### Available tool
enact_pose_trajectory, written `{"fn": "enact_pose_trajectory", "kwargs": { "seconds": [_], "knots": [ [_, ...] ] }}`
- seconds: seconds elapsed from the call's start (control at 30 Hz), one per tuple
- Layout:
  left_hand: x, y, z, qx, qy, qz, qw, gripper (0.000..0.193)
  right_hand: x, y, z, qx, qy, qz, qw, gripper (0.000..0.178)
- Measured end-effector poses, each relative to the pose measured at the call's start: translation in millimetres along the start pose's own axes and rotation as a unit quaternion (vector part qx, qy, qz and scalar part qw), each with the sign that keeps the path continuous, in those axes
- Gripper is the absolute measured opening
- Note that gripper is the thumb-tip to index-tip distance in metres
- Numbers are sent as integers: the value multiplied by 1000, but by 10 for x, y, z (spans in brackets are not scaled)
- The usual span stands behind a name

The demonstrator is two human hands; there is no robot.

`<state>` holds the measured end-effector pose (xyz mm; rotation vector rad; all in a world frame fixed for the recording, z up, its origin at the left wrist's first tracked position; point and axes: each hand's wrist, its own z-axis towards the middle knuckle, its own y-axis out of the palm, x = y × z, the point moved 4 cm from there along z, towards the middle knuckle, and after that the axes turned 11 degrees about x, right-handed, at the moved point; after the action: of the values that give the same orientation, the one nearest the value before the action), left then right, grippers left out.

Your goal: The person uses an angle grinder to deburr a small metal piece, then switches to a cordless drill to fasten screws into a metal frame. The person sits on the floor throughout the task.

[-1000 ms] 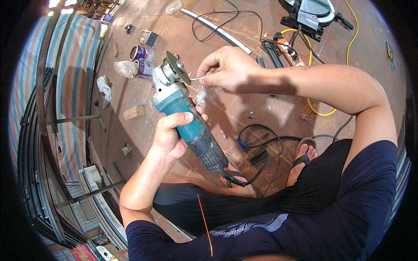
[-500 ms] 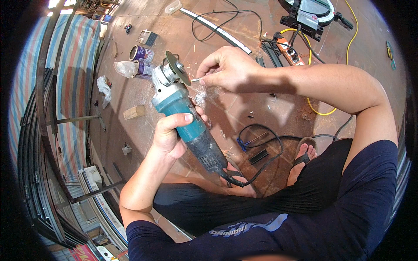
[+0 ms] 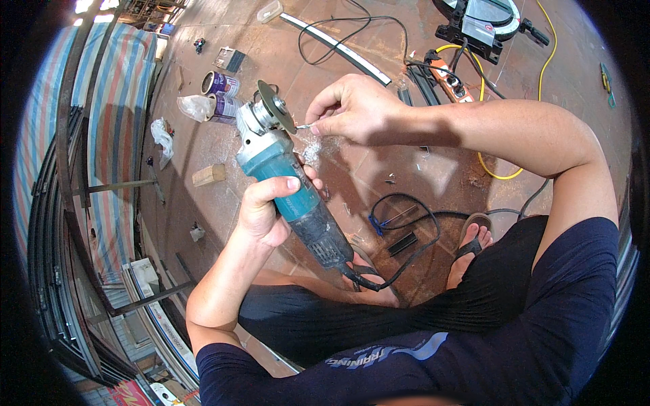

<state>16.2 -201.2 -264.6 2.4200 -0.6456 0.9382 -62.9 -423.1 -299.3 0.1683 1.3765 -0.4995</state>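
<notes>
My left hand (image 3: 269, 206) is wrapped round the teal body of an angle grinder (image 3: 298, 201), thumb on top and fingertips showing on the far side. The grinder's head points away from me, and its dark disc (image 3: 274, 107) faces right. My right hand (image 3: 359, 111) pinches a small silvery drill bit (image 3: 304, 126) between thumb and fingers. The bit's tip is at the disc's lower right edge; whether they touch I cannot quite tell. Much of the bit is hidden in the fingers. The grinder's black cord (image 3: 406, 273) curves back from its rear end.
Two paint cans (image 3: 220, 83) and a wood block (image 3: 208, 175) lie left of the grinder. A mitre saw (image 3: 484, 27) stands at the far right, near an orange power strip (image 3: 449, 76) and a yellow cable (image 3: 482, 88). Long metal bars (image 3: 40, 203) are stacked along the left side.
Small sparks that flew near the disc and the bit no longer show clearly. Both hands and the grinder stay almost where they were.
</notes>
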Motion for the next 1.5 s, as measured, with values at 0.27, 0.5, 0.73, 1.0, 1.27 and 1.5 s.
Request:
{"fn": "enact_pose_trajectory", "kwargs": {
  "seconds": [0.27,0.5,0.73,1.0,1.27,1.5],
  "knots": [
    [31,15,7,-5,3,7,1000,53,-21,-9,23,0,10,-1,1000,19],
    [41,10,6,-2,3,4,1000,53,-32,-2,32,0,12,9,1000,18],
    [43,4,11,1,0,6,1000,53,-22,-2,52,12,11,-11,1000,25],
    [74,0,10,-3,-10,2,1000,53,-36,-4,69,8,31,-4,999,25],
    [87,-29,13,6,-8,1,1000,49,12,14,88,-2,38,17,999,27],
    [112,-62,73,29,37,-38,998,43,19,-90,18,-21,94,174,980,27]
  ]
}}
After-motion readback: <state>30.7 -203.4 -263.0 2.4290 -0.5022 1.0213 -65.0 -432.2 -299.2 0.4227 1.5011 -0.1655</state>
